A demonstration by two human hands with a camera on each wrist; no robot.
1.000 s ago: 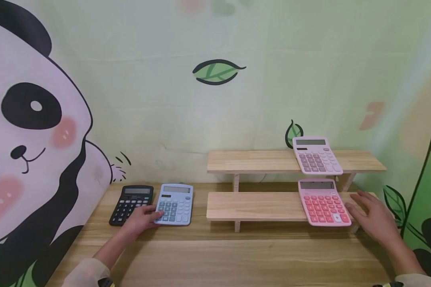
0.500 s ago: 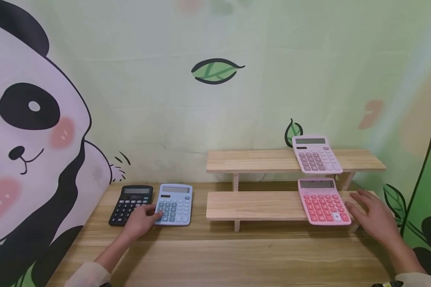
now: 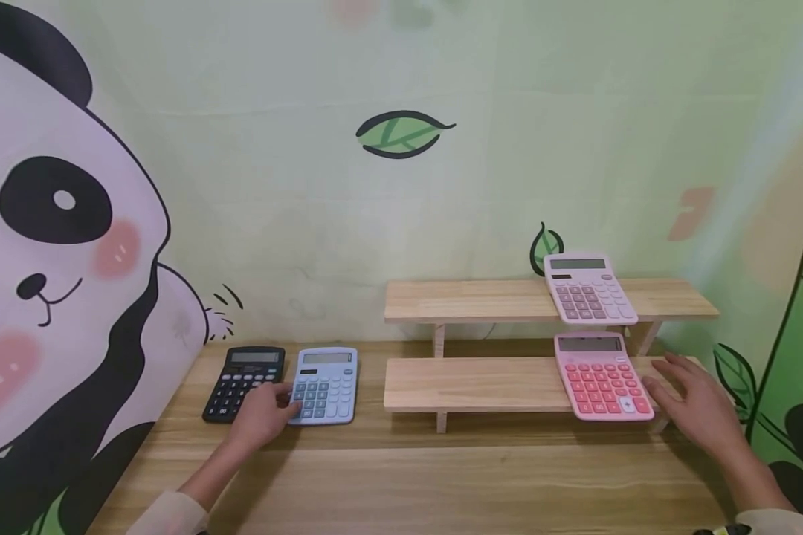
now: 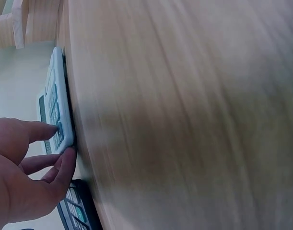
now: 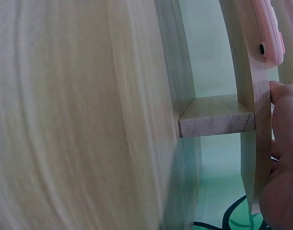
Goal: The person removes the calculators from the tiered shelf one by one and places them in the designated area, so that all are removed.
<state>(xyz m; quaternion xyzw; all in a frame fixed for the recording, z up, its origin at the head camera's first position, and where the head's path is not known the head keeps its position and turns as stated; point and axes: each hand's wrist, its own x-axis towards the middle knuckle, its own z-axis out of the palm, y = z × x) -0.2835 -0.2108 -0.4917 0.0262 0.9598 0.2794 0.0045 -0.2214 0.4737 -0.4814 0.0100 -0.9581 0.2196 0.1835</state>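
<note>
My left hand (image 3: 261, 416) pinches the left edge of a light blue calculator (image 3: 324, 386) lying on the table. In the left wrist view the thumb (image 4: 43, 131) is on its keys and the fingertips are at its lower edge. Just left of it lies a black calculator (image 3: 247, 379), partly covered by that hand. On the right, my right hand (image 3: 699, 405) rests on the right end of the lower wooden shelf (image 3: 475, 383), fingers relaxed. Beside its thumb sits a pink calculator (image 3: 602, 379) on that shelf, apart from the hand.
A pale lilac calculator (image 3: 590, 288) sits on the upper wooden shelf (image 3: 468, 301), overhanging its front edge. Both shelves stand on short legs on the wood-grain table (image 3: 401, 483). A cloth backdrop (image 3: 274, 163) with a panda and leaves hangs behind.
The light blue calculator has slid slightly toward me along with my left hand. My right hand and the other calculators stay in place.
</note>
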